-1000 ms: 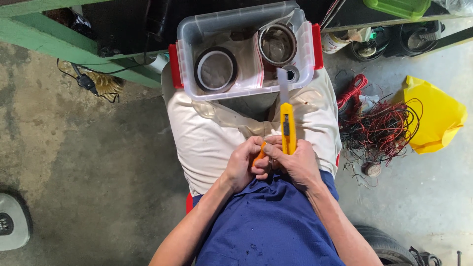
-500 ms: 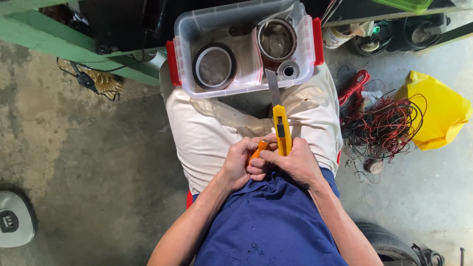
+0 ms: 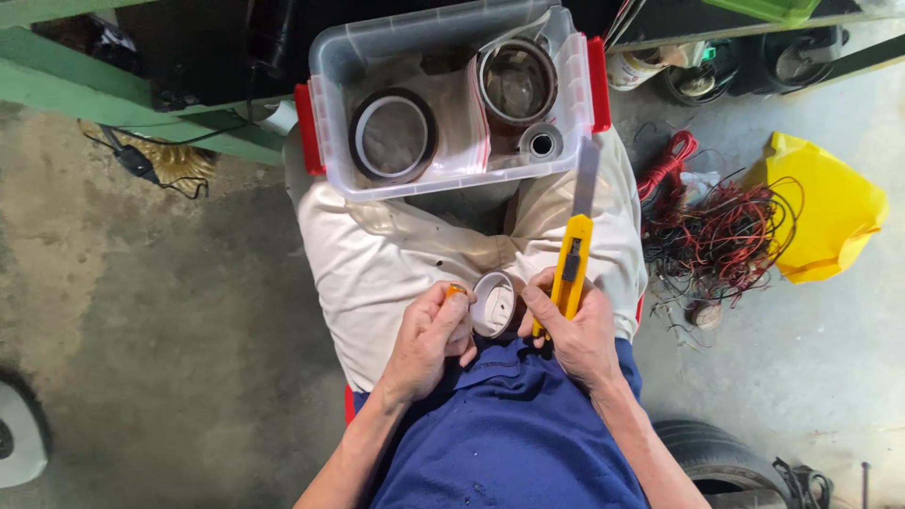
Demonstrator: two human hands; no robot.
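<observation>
From the head camera, looking straight down at a seated person's lap, the left hand [image 3: 429, 339] is curled around a small pale roll of tape [image 3: 494, 303], pinching it at the rim with an orange bit showing at the fingertips; the roll sits on the lap between the two hands, touching both. The right hand [image 3: 575, 330] is closed around a yellow utility knife [image 3: 570, 269], whose long blade [image 3: 586, 177] is pushed well out and points away from the body, its tip reaching the near edge of a clear plastic bin [image 3: 330, 141] with red latches that rests on the knees. Inside the bin lie a large dark tape ring [image 3: 393, 134], a metal-looking round container [image 3: 517, 80] and a small spool [image 3: 541, 144]. To the right on the concrete floor [image 3: 141, 311] sits a tangle of red and black wires [image 3: 716, 231] beside a yellow bag [image 3: 820, 207]. The main risk I see is the exposed blade: extended that far it could flex or snap under side pressure, and with the left thumb so near the handle, a slip off the roll could bring the edge across the fingers or into the trouser cloth. The bin, balanced on the knees, could also tip if the legs shift.
</observation>
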